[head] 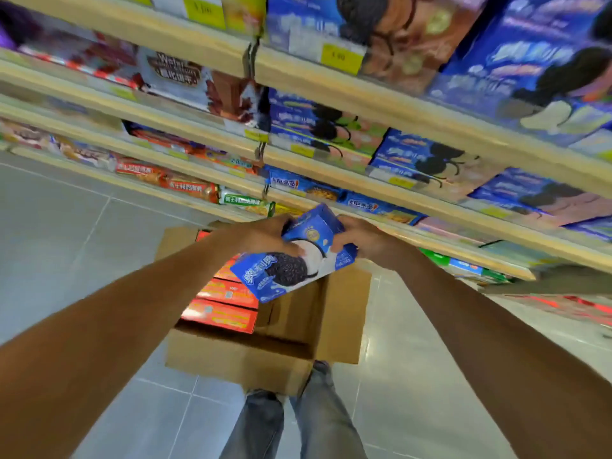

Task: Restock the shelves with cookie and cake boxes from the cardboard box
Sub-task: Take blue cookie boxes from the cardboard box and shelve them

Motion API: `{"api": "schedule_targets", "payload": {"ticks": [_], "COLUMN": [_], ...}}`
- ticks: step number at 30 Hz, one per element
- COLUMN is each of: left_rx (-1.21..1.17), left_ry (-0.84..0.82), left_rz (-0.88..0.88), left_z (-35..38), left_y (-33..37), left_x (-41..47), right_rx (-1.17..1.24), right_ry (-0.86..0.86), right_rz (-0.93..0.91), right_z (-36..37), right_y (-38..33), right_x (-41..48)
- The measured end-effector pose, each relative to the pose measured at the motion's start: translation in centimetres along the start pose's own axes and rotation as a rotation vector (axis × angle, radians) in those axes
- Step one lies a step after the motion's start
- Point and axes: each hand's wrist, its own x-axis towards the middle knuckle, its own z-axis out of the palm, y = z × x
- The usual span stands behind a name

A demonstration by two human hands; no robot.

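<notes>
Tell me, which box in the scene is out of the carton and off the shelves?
The blue cookie box, gripped by both the left hand and right hand above the cardboard box.

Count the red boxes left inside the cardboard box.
3 red boxes show in the brown cardboard box, along its left side: near, middle, far. The left arm and held blue cookie box may hide more.

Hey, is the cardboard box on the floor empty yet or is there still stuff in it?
Not empty. The cardboard box is open, with red boxes stacked along one side; the other side looks bare. Both hands hold a blue cookie box above it.
</notes>
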Motion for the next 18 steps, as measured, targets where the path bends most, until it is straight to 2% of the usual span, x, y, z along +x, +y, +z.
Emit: {"api": "schedule_targets", "payload": {"ticks": [5,9,13,15,18], "left_rx": [0.161,0.234,0.268,0.355,0.468], "left_ry": [0.005,0.072,0.280,0.376,0.498], "left_rz": [0.027,0.100,0.252,0.307,0.380], "left_z": [-4.4,-8.1,-10.4,-11.2,-12.0], "left_y": [6.4,12.0,19.3,23.2,27.8], "left_x": [-7.5,-14.6,-21.4,-24.8,-29.3], "right_rx": [0.102,0.174,0.178,0.111,0.040], "right_ry": [-0.006,0.095,0.258,0.359,0.420], "right_rz": [-0.158,-0.276,-0.424,-0.462,-0.537], "right_z": [-1.8,-2.7,-3.7,-4.1,-5.1], "right_y": [-6.8,-12.6,-18.3,-21.1,-23.9], "right_x": [-7.7,-15.5,-22.9,-26.3,-30.0]}}
